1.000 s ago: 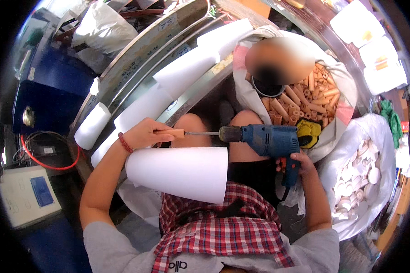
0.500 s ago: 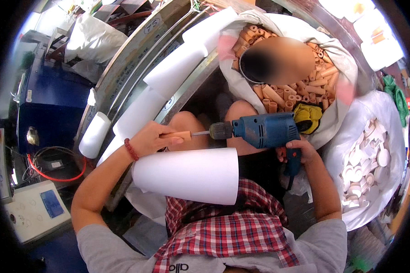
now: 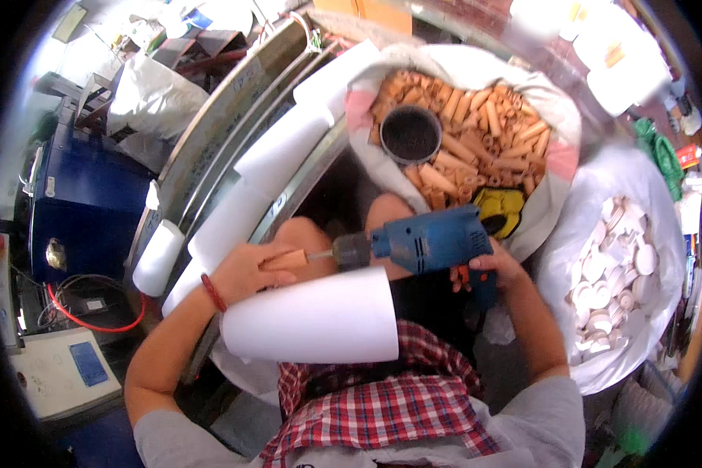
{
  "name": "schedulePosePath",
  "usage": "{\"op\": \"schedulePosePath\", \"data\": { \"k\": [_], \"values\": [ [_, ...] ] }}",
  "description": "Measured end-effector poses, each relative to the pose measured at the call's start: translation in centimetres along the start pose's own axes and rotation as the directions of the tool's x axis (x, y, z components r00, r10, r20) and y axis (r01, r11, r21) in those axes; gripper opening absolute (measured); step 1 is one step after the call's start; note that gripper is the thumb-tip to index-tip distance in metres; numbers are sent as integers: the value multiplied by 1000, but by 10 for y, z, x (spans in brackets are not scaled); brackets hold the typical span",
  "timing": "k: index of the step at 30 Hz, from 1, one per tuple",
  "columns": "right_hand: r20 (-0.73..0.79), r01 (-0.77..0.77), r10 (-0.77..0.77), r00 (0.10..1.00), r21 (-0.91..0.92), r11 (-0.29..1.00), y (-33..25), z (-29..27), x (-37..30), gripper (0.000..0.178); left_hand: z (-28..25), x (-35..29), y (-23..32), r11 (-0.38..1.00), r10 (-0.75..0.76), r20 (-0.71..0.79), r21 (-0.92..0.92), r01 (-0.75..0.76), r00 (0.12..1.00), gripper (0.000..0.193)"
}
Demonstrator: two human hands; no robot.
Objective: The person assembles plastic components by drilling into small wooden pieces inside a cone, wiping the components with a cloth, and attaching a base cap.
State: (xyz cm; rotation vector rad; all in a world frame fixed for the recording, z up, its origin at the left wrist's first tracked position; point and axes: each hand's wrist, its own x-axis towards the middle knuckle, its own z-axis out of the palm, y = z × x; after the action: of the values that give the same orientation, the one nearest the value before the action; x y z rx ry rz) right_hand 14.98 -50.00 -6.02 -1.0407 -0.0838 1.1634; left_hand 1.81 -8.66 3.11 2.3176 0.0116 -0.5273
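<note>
Fingers of the left hand [image 3: 246, 271] pinch a short tan cardboard tube [image 3: 287, 259], its end meeting the bit of a blue electric hand drill [image 3: 433, 240]. The right hand [image 3: 487, 269] is wrapped tight around the drill's grip, just right of the tube. A large white paper cone [image 3: 312, 316] lies across the lap directly beneath both hands. Beyond the drill sits a white sack of tan cardboard tubes [image 3: 476, 136] with a dark round cup [image 3: 410, 134] in it; right of the right hand, a white bag of pale discs [image 3: 612, 265].
</note>
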Motion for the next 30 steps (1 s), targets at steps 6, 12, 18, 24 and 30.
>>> {"op": "schedulePosePath", "data": {
  "k": [6,12,18,24,30],
  "values": [
    [-58,198,-202,978,-76,977,-28,14,-39,57,11,-53,-1,957,-153,-127,226,179,980,38],
    [-438,442,-388,810,22,897,-64,0,-5,45,41,-83,40,949,-166,-52,263,174,985,57],
    [-443,592,-504,741,79,802,-134,-55,87,34,24,-99,50,993,-119,341,65,103,933,49],
    [-572,490,-383,725,38,871,-141,-75,129,44,28,-97,62,979,-2,8,205,0,1000,48],
    [-569,-313,-251,783,-710,631,-171,-34,44,40,44,-92,55,971,196,-313,193,-140,929,49]
  ]
}}
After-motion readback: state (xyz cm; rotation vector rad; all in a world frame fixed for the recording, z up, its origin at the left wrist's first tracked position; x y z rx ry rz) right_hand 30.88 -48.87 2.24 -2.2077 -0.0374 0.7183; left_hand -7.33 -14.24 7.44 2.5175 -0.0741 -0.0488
